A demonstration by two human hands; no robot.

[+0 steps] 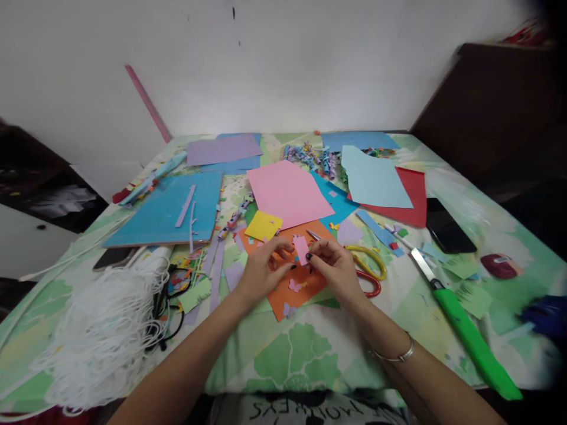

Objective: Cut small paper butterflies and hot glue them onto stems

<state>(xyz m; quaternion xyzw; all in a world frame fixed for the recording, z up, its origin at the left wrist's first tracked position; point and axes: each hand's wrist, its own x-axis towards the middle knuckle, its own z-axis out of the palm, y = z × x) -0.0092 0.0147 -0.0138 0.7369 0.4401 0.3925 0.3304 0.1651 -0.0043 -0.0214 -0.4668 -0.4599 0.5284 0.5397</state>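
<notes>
Between my hands is a small pink paper piece [302, 250], pinched at its right edge by my right hand [331, 260]. My left hand [271, 263] is just left of it, thumb and fingers apart with nothing between them. Beneath both hands lies an orange paper sheet [283, 300]. A pink paper butterfly [296, 285] and a lilac paper butterfly [289, 310] rest on its lower part. Scissors with one yellow and one red handle [371, 260] lie by my right hand, partly hidden by it. A yellow paper piece [263, 225] is beyond my left hand.
White cord [101, 330] is heaped at the left near a blue board [177, 206]. A green-handled knife [469, 336], a black phone [449, 227] and a red computer mouse [499, 265] lie at the right. Pink [287, 192] and light blue sheets [374, 180] lie farther back.
</notes>
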